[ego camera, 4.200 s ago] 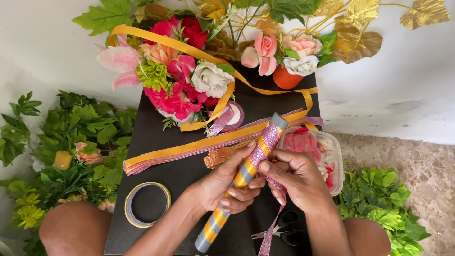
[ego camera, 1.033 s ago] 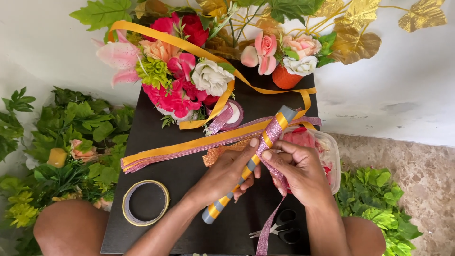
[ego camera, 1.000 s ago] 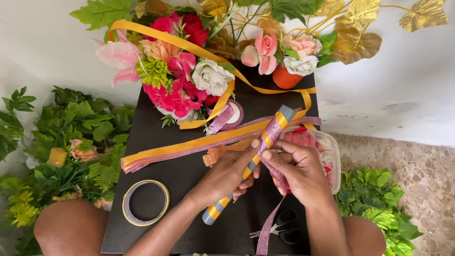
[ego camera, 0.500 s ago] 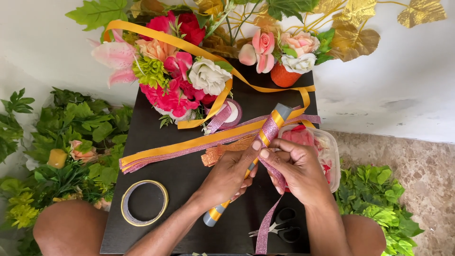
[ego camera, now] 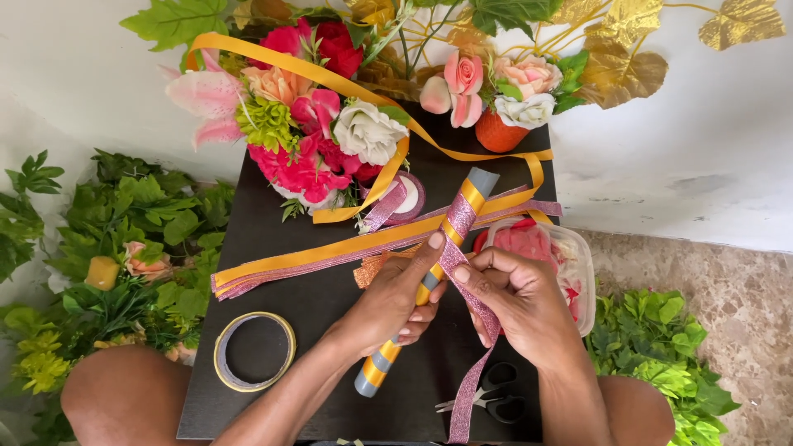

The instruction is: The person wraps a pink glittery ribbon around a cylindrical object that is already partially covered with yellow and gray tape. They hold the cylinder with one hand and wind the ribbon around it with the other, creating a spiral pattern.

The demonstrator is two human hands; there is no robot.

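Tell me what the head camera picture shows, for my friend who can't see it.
Two hands wrap pink glitter ribbon around a grey stick striped with orange ribbon: the left hand grips the stick and the right hand pulls the ribbon. They work over a black table with flowers, a tape roll and scissors.

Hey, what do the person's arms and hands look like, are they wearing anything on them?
Both are bare. The left hand and right hand show no gloves, rings, watch or bracelet, and both forearms are uncovered as far as the bottom edge of the picture, with no sleeve in sight. The fingernails are short and unpainted. Anything worn above the forearms lies outside the view.
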